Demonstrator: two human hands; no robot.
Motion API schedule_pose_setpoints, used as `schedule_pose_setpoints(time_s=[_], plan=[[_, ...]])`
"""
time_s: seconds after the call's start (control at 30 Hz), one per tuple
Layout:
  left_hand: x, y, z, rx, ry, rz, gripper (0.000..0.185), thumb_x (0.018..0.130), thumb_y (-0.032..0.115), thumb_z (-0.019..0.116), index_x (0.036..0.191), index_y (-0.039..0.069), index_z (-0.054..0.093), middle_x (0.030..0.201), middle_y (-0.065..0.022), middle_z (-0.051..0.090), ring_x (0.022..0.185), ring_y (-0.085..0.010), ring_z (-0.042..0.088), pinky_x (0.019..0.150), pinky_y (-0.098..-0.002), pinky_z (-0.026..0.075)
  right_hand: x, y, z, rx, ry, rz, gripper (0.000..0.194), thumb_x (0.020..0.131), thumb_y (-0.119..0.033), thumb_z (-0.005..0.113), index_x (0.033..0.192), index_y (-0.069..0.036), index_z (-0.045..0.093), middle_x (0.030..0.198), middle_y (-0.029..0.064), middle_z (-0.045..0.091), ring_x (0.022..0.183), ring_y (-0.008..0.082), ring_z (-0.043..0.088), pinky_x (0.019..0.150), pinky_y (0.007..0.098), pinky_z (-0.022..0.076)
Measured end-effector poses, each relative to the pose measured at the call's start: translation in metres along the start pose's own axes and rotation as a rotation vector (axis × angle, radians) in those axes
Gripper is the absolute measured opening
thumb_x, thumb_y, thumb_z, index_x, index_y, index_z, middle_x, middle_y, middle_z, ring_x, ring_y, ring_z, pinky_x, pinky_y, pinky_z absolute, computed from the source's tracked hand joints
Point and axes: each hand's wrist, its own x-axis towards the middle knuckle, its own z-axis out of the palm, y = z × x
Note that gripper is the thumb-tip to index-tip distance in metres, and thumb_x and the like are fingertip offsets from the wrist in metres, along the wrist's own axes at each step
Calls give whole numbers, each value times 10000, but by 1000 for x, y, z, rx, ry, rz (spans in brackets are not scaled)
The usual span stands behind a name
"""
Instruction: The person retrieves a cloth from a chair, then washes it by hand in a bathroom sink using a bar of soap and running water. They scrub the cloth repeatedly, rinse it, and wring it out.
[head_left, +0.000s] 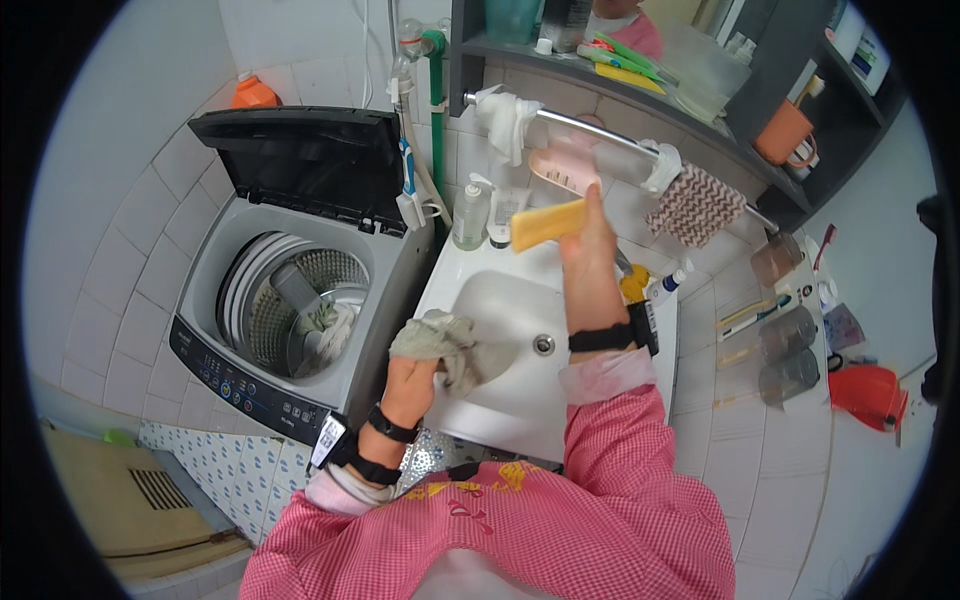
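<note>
In my left hand (411, 382) is a bunched grey-green cloth (439, 345), held over the near left edge of the white washbasin (499, 300). My right hand (587, 225) grips a yellow bar, likely laundry soap (549, 225), raised above the back of the basin and slightly blurred. Just behind it, a pink soap dish (562, 169) is fixed to the tiled wall below the rail. The basin's drain (544, 344) shows between my arms. A clear pump bottle (470, 217) and a white tube (508, 214) stand on the back left of the basin.
At left stands a top-loading washing machine (382, 300), lid up, with cloths (334, 330) in its drum. A metal rail (600, 131) with hung cloths crosses the wall under a grey shelf (517, 64). A yellow cloth (634, 283) and a bottle (666, 286) lie right of the basin.
</note>
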Motion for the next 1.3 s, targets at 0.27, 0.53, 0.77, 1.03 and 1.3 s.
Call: schedule_pose_setpoints(time_s=[0.27,0.53,0.77,1.03,1.3], plan=[[-2,2,-10,-23,198,-9,236,918,81,416,1082,-18,553,958,-43,596,811,-93,537,684,-241,438,99,-1,32,4,170,-123,295,909,-132,494,1122,65,437,1028,140,548,909,278,584,794,387,509],[16,5,-18,-55,137,-57,282,921,170,446,1114,-25,512,955,-91,607,787,-149,592,655,-258,487,119,5,16,-635,-14,-347,290,859,-151,521,970,115,549,949,200,600,885,280,595,780,362,484],[39,21,-22,-579,31,-83,403,912,233,489,1214,-31,460,1160,-143,557,1020,-243,562,855,-357,483,24,-13,-26,-1257,-257,-474,345,858,-307,553,976,10,623,940,173,645,848,265,612,764,365,459],[51,10,-11,-923,-247,-147,562,922,429,366,1272,-9,404,1260,-173,480,1135,-292,490,973,-422,395,-152,55,-99,-14,-413,907,842,778,-711,412,1357,-107,327,1362,110,382,1267,282,354,1025,506,285],[9,-22,-19,-575,-333,-562,560,911,416,377,1304,18,400,1324,-155,433,1213,-357,405,1000,-524,315,-142,-4,-78,213,-301,281,590,860,-530,499,1215,-59,488,1224,117,524,1140,288,486,989,450,365]])
